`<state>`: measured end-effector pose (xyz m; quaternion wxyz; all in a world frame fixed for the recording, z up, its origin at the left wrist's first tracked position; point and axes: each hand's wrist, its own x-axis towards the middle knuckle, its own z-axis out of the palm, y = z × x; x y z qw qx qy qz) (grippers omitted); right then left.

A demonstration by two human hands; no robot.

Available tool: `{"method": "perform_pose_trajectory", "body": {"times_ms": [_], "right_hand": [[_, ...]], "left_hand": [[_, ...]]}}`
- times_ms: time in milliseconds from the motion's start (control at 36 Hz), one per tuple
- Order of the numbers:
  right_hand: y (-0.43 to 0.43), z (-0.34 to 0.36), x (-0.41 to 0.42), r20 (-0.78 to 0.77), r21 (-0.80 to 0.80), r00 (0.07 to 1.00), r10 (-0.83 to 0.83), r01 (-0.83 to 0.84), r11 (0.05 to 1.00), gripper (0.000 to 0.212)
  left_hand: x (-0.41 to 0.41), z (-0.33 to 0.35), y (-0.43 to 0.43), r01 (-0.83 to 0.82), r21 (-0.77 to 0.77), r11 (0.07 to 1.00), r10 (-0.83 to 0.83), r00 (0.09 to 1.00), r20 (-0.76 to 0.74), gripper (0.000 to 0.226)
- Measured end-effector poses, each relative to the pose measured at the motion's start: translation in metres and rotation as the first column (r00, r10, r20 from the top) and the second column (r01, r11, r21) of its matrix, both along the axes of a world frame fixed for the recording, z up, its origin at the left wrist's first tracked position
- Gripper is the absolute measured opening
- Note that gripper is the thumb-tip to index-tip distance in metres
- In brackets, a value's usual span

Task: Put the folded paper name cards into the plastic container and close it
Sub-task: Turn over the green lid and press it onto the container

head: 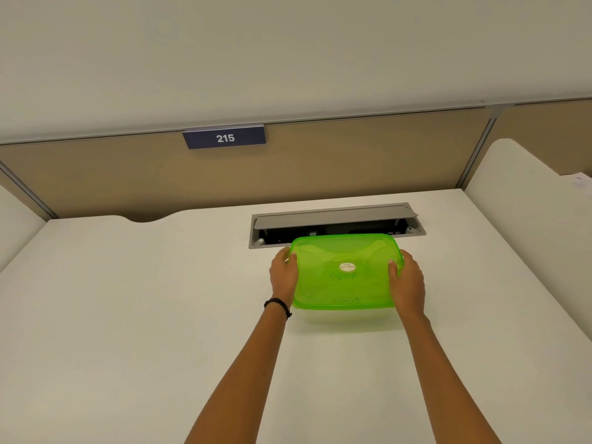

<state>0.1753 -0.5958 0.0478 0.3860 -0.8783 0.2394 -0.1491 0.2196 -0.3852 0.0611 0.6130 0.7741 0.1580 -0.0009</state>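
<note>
Head view: the green plastic container is over the desk, long axis left to right, equally near both hands. The left hand and right hand each grip one short end, fingers curled over its rim. No name cards show.

A green plastic container sits toward the far edge of the white desk, right of its middle, lid on, just in front of the grey cable tray set into the desktop. The left hand grips its left short side and the right hand its right short side, thumbs over the lid's rim. A small oval sticker and handwriting mark the lid. A black wristband circles the left wrist. On the beige partition beyond the far edge hangs a sign reading 215.
</note>
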Motion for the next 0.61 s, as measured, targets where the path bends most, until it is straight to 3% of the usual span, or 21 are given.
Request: {"method": "perform_pose_trajectory", "body": {"times_ms": [333,611], "right_hand": [[-0.007,0.008,0.012,0.075,0.028,0.997,0.001,-0.003,1.0,0.032],[-0.011,0.006,0.028,0.079,0.072,0.991,-0.105,0.099,0.992,0.022]], "left_hand": [[0.017,-0.002,-0.004,-0.116,0.05,0.992,0.113,0.992,0.058,0.029],[0.024,-0.006,-0.002,-0.137,0.053,0.989,0.133,0.989,0.07,0.028]]}}
